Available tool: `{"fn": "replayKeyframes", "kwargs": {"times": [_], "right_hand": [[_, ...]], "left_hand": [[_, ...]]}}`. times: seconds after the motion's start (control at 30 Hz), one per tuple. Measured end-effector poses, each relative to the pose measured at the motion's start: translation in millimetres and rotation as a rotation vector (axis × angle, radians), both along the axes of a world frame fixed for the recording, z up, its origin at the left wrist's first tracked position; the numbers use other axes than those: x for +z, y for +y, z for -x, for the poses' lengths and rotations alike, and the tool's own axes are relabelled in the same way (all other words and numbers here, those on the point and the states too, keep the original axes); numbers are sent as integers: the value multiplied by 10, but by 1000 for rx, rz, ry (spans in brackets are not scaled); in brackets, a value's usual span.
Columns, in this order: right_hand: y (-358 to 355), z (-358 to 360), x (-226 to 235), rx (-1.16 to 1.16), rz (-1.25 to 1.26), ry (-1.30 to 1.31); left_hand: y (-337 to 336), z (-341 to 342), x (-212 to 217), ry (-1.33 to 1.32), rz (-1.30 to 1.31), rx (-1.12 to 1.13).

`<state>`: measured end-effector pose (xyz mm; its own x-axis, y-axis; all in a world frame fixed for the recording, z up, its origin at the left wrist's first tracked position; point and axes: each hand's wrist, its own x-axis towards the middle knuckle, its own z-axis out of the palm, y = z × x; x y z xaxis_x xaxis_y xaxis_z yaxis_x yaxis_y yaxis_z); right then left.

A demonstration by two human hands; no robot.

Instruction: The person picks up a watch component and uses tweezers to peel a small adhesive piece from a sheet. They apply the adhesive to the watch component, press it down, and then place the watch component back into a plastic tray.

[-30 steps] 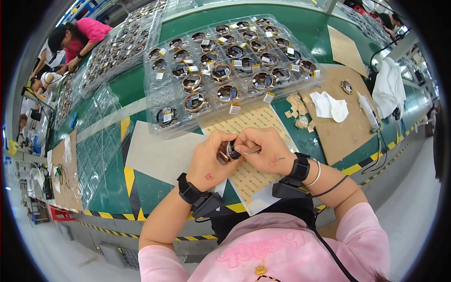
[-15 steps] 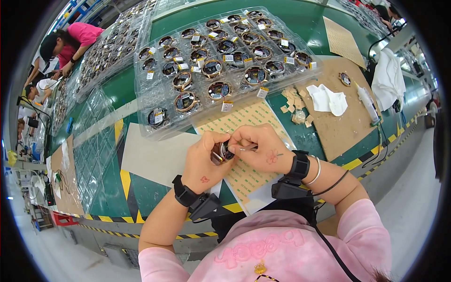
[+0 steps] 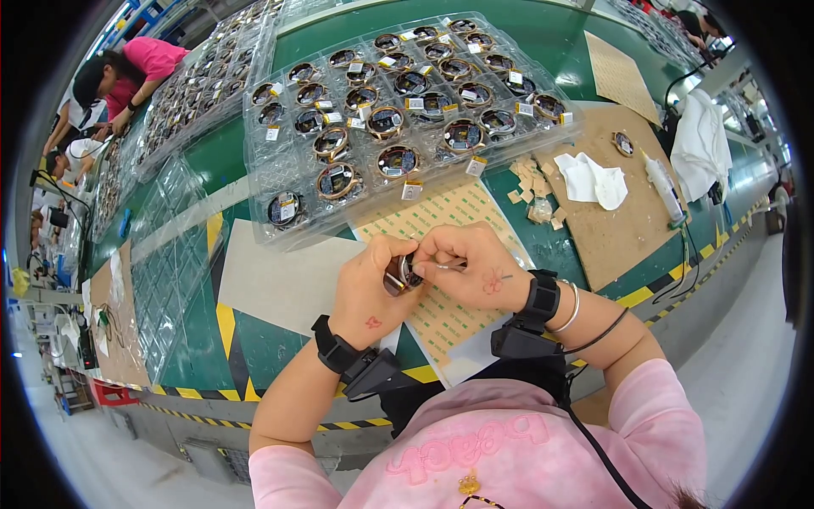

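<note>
Green tabletop [image 3: 543,38], yellow-black tape along its near edge. Left hand [image 3: 366,293] pinches a small dark round part [image 3: 400,273] just above a dotted adhesive sheet [image 3: 449,220] near that edge. Right hand [image 3: 475,267] grips thin tweezers [image 3: 449,267], tip at the part. Clear tray [image 3: 280,182] of similar round parts lies beyond.
</note>
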<state>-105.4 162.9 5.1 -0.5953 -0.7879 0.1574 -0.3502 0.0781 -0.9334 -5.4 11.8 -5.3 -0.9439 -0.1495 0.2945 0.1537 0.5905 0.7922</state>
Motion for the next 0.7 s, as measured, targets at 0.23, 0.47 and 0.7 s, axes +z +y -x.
{"fn": "replayKeyframes", "kwargs": {"times": [0.23, 0.47, 0.7], "right_hand": [[-30, 3, -119, -11, 96, 236], [-19, 1, -116, 4, 137, 331], [9, 30, -114, 53, 157, 462]], "left_hand": [[20, -1, 42, -75, -14, 16], [24, 5, 13, -87, -21, 36], [22, 23, -10, -60, -32, 39]]}}
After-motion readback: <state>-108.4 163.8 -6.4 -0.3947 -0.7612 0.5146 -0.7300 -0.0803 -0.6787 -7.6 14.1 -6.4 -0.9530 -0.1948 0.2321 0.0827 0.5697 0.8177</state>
